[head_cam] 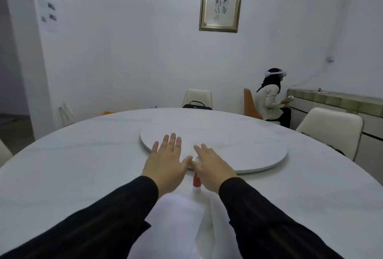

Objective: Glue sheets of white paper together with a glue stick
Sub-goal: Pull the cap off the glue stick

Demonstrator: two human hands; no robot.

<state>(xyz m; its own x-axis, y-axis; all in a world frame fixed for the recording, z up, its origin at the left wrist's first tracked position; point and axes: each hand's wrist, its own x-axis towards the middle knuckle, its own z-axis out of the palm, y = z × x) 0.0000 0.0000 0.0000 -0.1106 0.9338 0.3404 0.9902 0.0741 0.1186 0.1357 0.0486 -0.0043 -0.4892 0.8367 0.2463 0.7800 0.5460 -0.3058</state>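
Only the framed picture [221,6] on the far wall bears writing, dark brush characters that seem calligraphic but stay illegible.

The bench [83,165] is white with faint grey marbling, and so is its round turntable [238,144]. A red glue stick [196,181] stands by white paper [178,213]; both sleeves [116,213] are black, faintly striped.

Dim, flat indoor light with a cool blue-grey cast; no source shows. Shadows are faint and soft. The whole picture is slightly soft. Wide-angle distortion bows the counter [62,155] rim and tilts the walls at the edges. No glare.
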